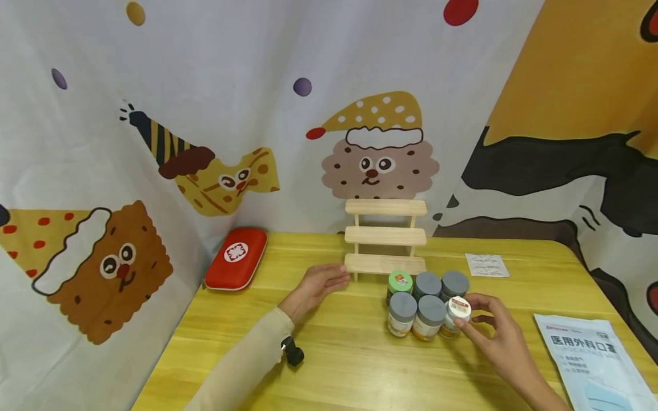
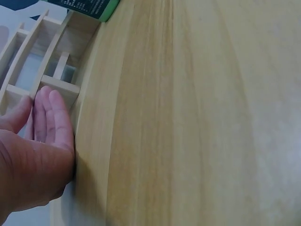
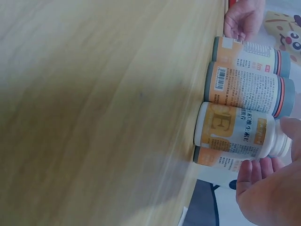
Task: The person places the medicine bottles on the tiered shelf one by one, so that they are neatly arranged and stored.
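Note:
A small three-step wooden shelf [image 1: 385, 235] stands at the back of the table. At its lower left end my left hand [image 1: 323, 281] touches it with straight fingers; the left wrist view shows the fingertips against the wooden frame [image 2: 60, 85]. My right hand [image 1: 496, 331] holds a white-capped pill bottle [image 1: 459, 308] near its cap, thumb on one side and fingers on the other. This bottle [image 3: 235, 129] stands upright at the right front of a tight group. Beside it are several grey-capped bottles [image 1: 430, 311] and one green-capped bottle [image 1: 400, 281].
A red zip case [image 1: 237, 258] with a white emblem lies at the back left. Toward the back right is a small white printed packet [image 1: 486, 265]. A surgical mask package [image 1: 591, 357] lies at the right edge. A printed curtain [image 1: 288, 45] hangs behind the table.

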A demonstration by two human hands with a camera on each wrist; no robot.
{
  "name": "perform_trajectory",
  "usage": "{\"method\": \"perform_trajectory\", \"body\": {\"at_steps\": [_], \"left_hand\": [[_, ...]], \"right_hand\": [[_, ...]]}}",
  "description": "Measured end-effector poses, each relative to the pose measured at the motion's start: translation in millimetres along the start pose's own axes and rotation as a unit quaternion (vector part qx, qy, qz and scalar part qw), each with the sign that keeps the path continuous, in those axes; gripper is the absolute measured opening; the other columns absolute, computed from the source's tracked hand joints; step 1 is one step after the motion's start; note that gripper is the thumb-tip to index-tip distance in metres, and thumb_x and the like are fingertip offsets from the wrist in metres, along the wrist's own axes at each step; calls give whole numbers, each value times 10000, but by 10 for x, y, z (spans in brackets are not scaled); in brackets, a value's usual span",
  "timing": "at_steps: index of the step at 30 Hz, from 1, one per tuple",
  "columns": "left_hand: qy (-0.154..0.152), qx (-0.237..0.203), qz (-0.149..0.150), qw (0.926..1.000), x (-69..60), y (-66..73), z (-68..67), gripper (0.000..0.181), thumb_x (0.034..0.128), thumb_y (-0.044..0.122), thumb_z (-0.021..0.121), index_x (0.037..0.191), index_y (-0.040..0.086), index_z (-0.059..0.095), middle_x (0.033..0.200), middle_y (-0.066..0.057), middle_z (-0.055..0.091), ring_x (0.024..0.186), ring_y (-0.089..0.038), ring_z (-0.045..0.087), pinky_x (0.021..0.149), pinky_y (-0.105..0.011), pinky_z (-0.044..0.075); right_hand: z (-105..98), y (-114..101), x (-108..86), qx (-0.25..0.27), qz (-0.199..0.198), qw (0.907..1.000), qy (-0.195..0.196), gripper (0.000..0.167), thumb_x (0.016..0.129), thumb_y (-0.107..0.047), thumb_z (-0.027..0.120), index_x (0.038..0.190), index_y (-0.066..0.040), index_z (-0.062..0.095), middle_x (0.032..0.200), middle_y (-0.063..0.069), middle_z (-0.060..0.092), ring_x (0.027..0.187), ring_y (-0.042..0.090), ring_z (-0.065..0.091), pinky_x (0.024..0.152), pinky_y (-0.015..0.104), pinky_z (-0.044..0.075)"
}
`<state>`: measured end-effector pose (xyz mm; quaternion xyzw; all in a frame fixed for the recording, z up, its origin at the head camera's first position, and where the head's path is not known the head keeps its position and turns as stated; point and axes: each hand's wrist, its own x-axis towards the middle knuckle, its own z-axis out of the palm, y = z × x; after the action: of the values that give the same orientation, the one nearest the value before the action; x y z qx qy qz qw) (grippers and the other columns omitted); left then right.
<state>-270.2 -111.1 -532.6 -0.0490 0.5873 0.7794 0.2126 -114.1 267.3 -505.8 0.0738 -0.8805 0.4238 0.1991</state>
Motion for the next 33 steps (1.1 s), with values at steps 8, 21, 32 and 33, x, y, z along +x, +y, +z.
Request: {"method": "perform_trajectory", "body": {"at_steps": [8, 21, 32, 33], "left_hand": [[-42, 13, 22, 10000, 4, -14, -11, 431, 1038, 109, 682, 1418, -69, 587, 1248, -180, 759, 1058, -192, 772, 1082, -396, 622], [13, -51, 133, 9999, 20, -34, 33, 361, 1031, 93, 687, 1357, -54, 636, 1185, -153, 786, 1035, -199, 786, 1053, -405, 638], [51, -55, 123, 9999, -10, -33, 22, 366, 1027, 107, 699, 1350, -54, 640, 1197, -170, 783, 1014, -191, 791, 1033, -393, 648], [44, -59, 131, 9999, -7, -34, 23, 364, 1027, 108, 699, 1349, -55, 641, 1201, -174, 780, 1016, -192, 791, 1033, -392, 647]], "right_hand": [[33, -4, 7, -124, -37, 9999, 29, 440, 872, -36, 862, 1256, -63, 651, 1183, -39, 609, 995, -136, 534, 799, 24, 542], [-35, -35, 46, 37, -73, 9999, 139, 430, 867, -25, 862, 1244, -116, 676, 1210, -177, 601, 1009, -97, 567, 814, 27, 538], [-180, -275, 96, -49, -372, 9982, 473, 462, 794, 46, 865, 1196, -125, 715, 1149, -207, 630, 962, -75, 563, 808, 16, 475], [-200, -302, 106, -96, -399, 9980, 484, 460, 791, 42, 865, 1192, -128, 719, 1144, -213, 632, 963, -79, 559, 807, 13, 465]]}}
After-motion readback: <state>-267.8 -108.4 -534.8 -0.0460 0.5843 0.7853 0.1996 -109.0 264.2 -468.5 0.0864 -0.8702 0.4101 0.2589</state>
